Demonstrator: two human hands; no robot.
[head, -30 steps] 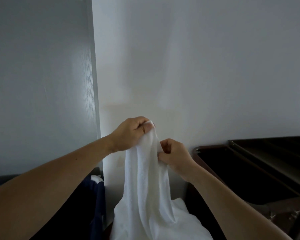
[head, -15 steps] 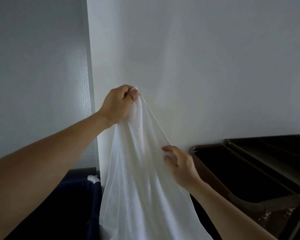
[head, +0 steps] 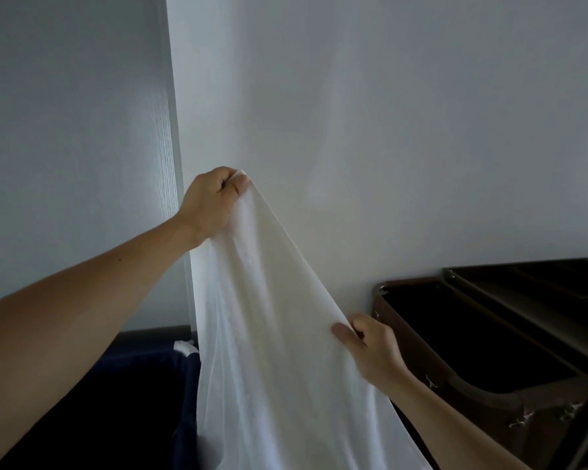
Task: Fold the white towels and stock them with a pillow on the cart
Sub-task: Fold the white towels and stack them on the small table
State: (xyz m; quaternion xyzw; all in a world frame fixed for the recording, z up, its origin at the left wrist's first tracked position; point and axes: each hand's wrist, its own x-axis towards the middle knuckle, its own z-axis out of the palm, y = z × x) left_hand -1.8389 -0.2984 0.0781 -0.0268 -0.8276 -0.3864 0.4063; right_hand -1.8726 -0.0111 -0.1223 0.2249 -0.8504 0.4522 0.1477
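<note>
A white towel (head: 269, 334) hangs in front of me, stretched between both hands against the pale wall. My left hand (head: 211, 203) is raised and pinches the towel's top corner. My right hand (head: 370, 351), lower and to the right, grips the towel's right edge. The rest of the cloth drapes down past the bottom of the view. The dark brown cart (head: 489, 351) stands at the right, its bin open on top. No pillow is in view.
A dark blue fabric bin (head: 143, 385) sits at lower left with a bit of white cloth (head: 185, 347) at its rim. A grey wood-grain panel (head: 75, 147) fills the left side, the plain wall (head: 387, 130) the rest.
My hands have drawn apart along the towel's edge: the left rose up, the right slid down and to the right, spreading the cloth wider.
</note>
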